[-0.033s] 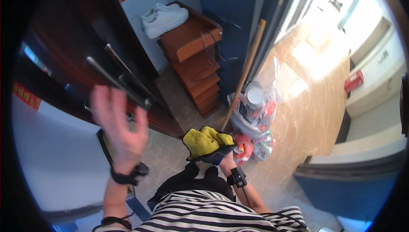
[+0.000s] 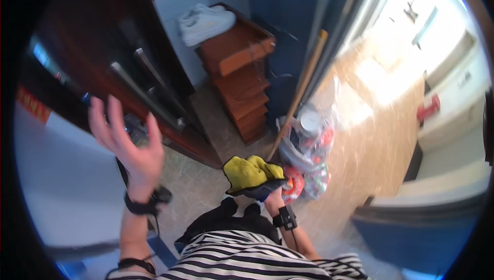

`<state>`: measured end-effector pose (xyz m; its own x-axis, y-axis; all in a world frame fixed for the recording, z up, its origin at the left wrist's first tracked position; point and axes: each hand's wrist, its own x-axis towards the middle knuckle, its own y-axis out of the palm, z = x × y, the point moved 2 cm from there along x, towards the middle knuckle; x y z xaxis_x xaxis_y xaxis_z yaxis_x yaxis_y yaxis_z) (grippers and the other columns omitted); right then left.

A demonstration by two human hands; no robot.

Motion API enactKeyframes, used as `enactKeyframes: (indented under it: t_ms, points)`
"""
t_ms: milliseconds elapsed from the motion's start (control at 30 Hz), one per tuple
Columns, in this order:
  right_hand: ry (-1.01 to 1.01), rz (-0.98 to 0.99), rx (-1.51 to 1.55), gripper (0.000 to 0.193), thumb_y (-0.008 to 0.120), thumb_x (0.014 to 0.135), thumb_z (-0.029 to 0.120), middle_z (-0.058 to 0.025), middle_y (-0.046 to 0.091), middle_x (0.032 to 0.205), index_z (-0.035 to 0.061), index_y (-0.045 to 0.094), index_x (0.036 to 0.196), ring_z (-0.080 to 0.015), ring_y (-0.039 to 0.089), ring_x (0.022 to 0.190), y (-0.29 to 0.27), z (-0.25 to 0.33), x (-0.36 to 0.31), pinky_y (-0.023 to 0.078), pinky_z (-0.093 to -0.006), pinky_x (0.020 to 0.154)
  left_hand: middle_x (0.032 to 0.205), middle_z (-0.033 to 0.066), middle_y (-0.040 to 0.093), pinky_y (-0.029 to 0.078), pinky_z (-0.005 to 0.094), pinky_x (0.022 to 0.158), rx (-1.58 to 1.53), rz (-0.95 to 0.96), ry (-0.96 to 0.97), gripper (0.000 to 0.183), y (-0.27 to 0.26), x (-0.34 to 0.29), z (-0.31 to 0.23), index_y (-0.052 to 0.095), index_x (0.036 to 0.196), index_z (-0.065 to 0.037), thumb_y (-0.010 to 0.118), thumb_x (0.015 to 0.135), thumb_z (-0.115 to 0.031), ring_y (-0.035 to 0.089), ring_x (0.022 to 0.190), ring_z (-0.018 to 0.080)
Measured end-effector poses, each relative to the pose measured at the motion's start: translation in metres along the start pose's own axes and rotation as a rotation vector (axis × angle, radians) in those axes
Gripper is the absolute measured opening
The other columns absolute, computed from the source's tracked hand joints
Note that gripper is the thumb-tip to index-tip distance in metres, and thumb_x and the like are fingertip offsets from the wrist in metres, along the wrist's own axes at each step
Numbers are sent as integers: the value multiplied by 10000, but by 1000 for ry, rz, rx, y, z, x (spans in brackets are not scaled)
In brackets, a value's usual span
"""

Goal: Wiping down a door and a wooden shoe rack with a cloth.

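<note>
My left hand (image 2: 131, 149) is raised beside the dark reddish-brown door (image 2: 105, 59), its fingers spread and nothing in them. Behind the fingers is the door's edge with its lock hardware, partly hidden, and a long metal handle (image 2: 141, 92) stands just above. In front of my body, my right hand (image 2: 274, 197) grips a cleaning cloth (image 2: 252, 172), yellow on one side and dark on the other with a black border. Most of the right fingers are hidden under the cloth. A black band with a small device sits on each wrist.
A brown wooden shoe rack (image 2: 242, 74) with white sneakers (image 2: 206, 24) stands past the door. A wooden pole (image 2: 303, 84) leans by a dark blue panel. Stuffed plastic bags (image 2: 311, 143) sit on the tiled floor (image 2: 370, 141). A blue-sided piece (image 2: 411, 233) is at lower right.
My left hand has shifted a little left, and its fingers look more spread. The surroundings have slid slightly right in the view. The right hand still has the cloth.
</note>
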<state>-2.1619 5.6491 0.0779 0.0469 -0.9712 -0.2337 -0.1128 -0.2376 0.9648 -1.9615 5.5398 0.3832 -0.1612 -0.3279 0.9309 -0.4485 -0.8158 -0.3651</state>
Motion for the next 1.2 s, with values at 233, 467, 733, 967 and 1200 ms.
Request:
enactKeyframes:
  t_ms: [233,467,733,967,1200]
  points:
    - [-346,-46,-593,400,404,913,300,-112,494,1255,59,468,1226,-286,469,1145,-3,-13,-45,345,-423,1008,1348,272,258,149,606,996,173,-115,-51,814,57,50,61,183,1355,21,635,700,-151,233,1254,448]
    - [-175,-182,-550,417,469,885,321,-108,504,1244,58,475,1207,-269,486,1122,10,-33,-3,344,-428,1007,1380,305,218,163,515,1050,208,-158,86,689,24,43,106,158,1351,93,514,773,-21,218,1272,463]
    - [-287,-286,-503,434,526,860,332,-105,512,1233,58,480,1193,-253,500,1104,6,-16,-16,345,-430,1006,1363,309,234,235,480,1041,133,-186,149,657,31,38,130,154,1345,112,493,791,9,237,1258,466]
    - [-288,-290,-506,423,534,859,306,-102,510,1231,62,475,1199,-246,498,1105,3,-24,-10,350,-420,1001,1380,295,204,204,438,1064,171,-102,40,637,-12,12,206,126,1358,93,483,849,-41,230,1283,420]
    - [-226,-256,-554,415,541,858,280,-99,508,1229,66,469,1206,-240,496,1107,14,-57,16,356,-410,996,1326,278,313,262,411,1035,337,-125,-93,608,-51,-5,294,164,1343,94,492,886,-140,334,1230,385]
